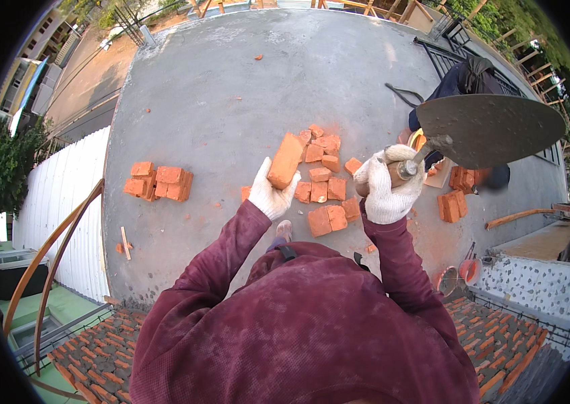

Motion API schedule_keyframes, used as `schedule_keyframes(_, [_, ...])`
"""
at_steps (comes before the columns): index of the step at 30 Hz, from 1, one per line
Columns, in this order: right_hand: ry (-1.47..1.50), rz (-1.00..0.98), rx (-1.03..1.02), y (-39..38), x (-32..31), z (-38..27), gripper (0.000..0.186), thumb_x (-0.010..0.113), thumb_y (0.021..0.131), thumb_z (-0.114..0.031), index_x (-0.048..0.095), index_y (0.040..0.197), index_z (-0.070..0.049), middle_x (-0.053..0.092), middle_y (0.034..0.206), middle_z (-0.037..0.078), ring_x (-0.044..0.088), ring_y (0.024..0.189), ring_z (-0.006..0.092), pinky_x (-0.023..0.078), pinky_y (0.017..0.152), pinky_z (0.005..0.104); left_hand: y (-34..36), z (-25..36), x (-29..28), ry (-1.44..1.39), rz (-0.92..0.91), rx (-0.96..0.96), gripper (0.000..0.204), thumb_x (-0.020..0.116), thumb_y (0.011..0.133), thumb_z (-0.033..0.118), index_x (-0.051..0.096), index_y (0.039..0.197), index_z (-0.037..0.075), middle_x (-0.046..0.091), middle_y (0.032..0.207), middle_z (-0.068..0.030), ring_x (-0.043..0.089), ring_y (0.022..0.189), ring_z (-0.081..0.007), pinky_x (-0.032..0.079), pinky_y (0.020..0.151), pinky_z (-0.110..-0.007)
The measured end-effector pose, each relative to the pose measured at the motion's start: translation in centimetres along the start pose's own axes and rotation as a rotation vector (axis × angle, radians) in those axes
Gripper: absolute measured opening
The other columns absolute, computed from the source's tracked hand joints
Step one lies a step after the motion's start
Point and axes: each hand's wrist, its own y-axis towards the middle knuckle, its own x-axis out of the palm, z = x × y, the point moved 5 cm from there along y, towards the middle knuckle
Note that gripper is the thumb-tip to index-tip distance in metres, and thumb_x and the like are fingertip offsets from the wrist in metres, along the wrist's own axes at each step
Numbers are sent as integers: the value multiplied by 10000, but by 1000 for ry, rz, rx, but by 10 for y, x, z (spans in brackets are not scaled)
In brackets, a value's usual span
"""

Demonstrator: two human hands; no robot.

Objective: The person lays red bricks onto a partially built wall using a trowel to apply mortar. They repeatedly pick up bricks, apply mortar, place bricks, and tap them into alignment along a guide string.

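My left hand (272, 191), in a white knit glove, is closed round an orange brick (286, 160) held up in front of me, tilted with its long side pointing away. In my gloved right hand (388, 185) I grip the wooden handle of a trowel (491, 130); its broad grey blade points off to the right. Below both hands lies a loose heap of broken and whole bricks (319, 174) on the grey concrete floor (218, 101). The blade covers part of what lies behind it.
Brick stacks (170, 183) stand at the left, with more bricks (452, 205) at the right. Behind the blade is a person in dark clothes (461, 82) beside black metal frames (440, 60). Orange buckets (470, 271) sit lower right. A brick wall (93, 353) runs along the bottom, behind me.
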Motion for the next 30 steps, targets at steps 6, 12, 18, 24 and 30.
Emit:
schedule_keyframes(6, [-932,-596,145,-10,31,126,568,674,831,-255,587,1309,40,696,1137,284,684,1085,430,534,976,456,-12,34,8,52,43,83,527,561,1063,459,547,1384,42,610,1301,-136,650,1145,-283,628,952,-350])
schedule_keyframes(12, [-218,-155,-109,29,69,-1,157,698,929,-69,602,1045,-26,684,813,93,667,639,168,538,587,312,-18,50,-7,-45,45,58,527,555,1068,445,538,1372,14,607,1233,-149,650,1109,-283,631,932,-354])
schedule_keyframes(18, [-1121,-694,137,-14,53,142,474,679,827,-239,597,1218,16,699,996,293,669,996,493,548,875,509,-17,51,1,18,-11,64,543,589,1047,462,554,1371,28,637,1256,-156,668,1090,-305,637,894,-392])
schedule_keyframes(24, [-616,-369,-255,31,85,20,367,749,867,-165,618,1157,17,719,973,199,736,866,301,582,776,387,-16,59,10,41,5,55,559,588,1041,489,554,1361,31,645,1220,-151,687,1034,-290,651,848,-389])
schedule_keyframes(30, [-489,-314,-240,12,71,35,357,710,897,-86,578,1223,-23,715,927,147,733,830,249,595,768,369,-22,61,22,58,-30,27,548,595,1039,481,555,1352,34,655,1202,-137,690,1041,-282,657,836,-376])
